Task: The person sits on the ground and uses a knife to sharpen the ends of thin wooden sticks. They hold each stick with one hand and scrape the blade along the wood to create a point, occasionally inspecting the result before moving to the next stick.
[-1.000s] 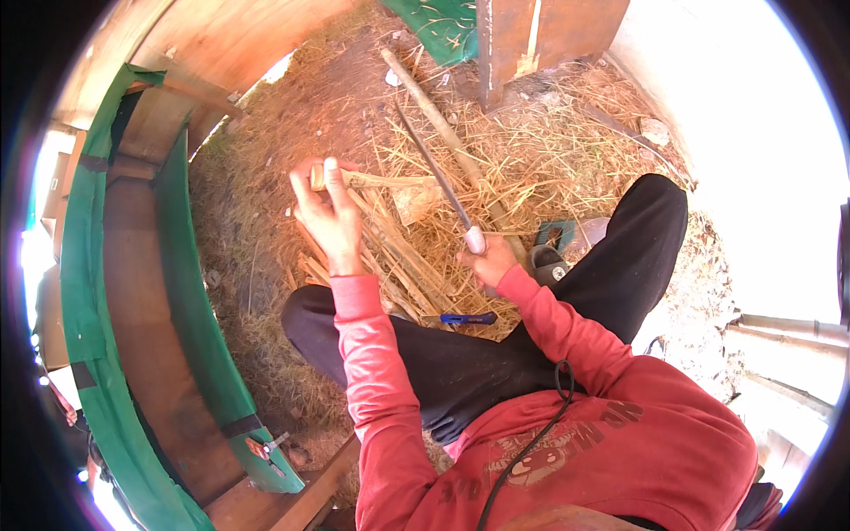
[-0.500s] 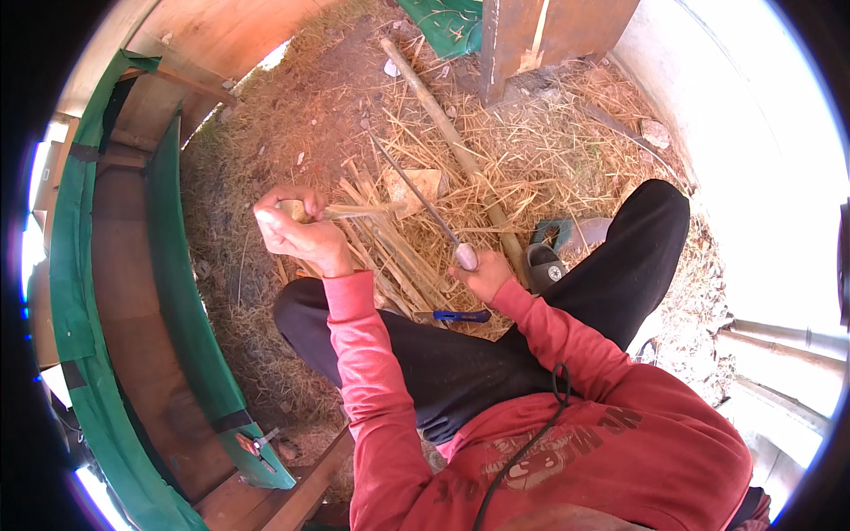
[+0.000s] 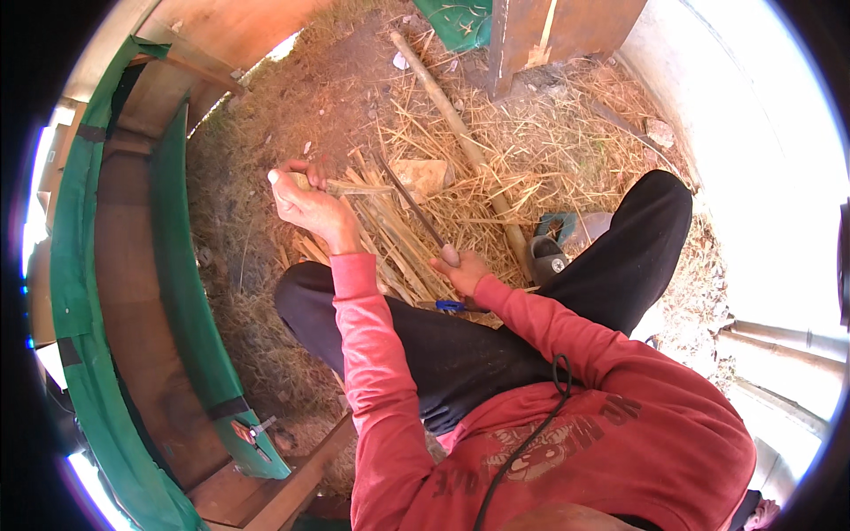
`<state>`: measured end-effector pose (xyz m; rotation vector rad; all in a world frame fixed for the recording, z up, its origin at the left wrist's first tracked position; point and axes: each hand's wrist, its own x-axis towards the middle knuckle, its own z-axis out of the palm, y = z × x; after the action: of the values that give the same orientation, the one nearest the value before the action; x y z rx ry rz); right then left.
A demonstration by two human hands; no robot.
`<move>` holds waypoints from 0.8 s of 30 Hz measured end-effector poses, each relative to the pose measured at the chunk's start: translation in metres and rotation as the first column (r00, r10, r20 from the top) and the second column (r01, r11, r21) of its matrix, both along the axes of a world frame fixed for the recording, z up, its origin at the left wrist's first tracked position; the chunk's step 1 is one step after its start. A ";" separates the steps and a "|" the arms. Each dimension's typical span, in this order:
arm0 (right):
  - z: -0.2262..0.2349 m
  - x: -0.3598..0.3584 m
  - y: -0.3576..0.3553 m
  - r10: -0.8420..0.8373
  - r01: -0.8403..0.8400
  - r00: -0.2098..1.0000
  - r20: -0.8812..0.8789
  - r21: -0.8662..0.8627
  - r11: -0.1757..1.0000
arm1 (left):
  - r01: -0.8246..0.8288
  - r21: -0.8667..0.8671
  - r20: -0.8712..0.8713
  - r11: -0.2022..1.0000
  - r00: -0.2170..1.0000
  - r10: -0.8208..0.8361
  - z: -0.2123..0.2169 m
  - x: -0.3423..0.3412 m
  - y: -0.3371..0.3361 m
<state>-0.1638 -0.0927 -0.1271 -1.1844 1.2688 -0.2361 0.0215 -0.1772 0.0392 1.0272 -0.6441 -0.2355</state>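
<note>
— So, what has the left hand got?

— Its fingers are curled shut around one end of a thin pale split bamboo strip, which sticks out to the right of the fist, roughly level, above the heap of cut strips.

— And the right hand?

— Closed on the handle of a long dark narrow-bladed knife. The thumb sits on top of the grip, and the blade slants up and away from that hand toward the left one, its far end close to the strip. I can't tell whether the edge actually touches it.

— What lies between the two hands?

— A loose pile of straw-coloured bamboo slivers on the ground, spreading out beyond both hands. Farther out past the right hand lies a long round bamboo pole, slanting across the litter.

— Anything near the right wrist?

— A small blue object rests just below it on the black trouser leg. Off to its right stands a dark shoe, beside the raised knee.

— And on the left hand's side?

— A curved green-painted wooden frame, well apart from it.
</note>
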 end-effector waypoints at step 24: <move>0.013 0.003 -0.014 -0.147 0.090 0.935 0.321 0.187 0.978 | 0.410 0.023 -0.037 0.912 0.912 -0.409 -0.011 0.024 0.007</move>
<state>-0.1607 -0.1070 -0.1137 -0.8788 1.0388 -0.3936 0.0453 -0.1697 0.0283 0.9064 -0.8270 -0.6307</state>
